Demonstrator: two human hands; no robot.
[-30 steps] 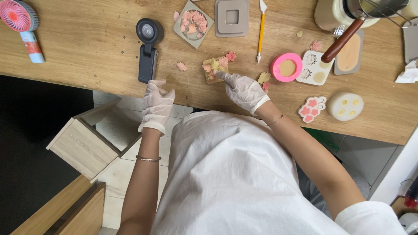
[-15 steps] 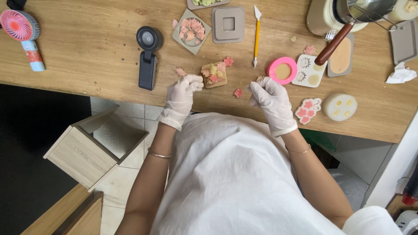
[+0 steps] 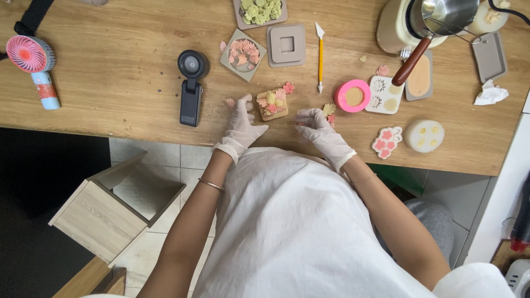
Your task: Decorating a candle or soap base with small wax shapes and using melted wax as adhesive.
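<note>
Here the gloved left hand (image 3: 241, 126) lies open-fingered just left of the small tan square block topped with pink and yellow flower pieces (image 3: 272, 104); the gloved right hand (image 3: 319, 126), fingers curled, empty as far as I can tell, rests right of it. A careless nudge could knock petals loose.

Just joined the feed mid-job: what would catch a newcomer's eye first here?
Both gloved hands rest on the wooden table's near edge: the left hand beside a small block topped with pink and yellow flowers, the right hand by loose petals. A bright pink round mould sits right of them, a pink handheld fan far left.
</note>
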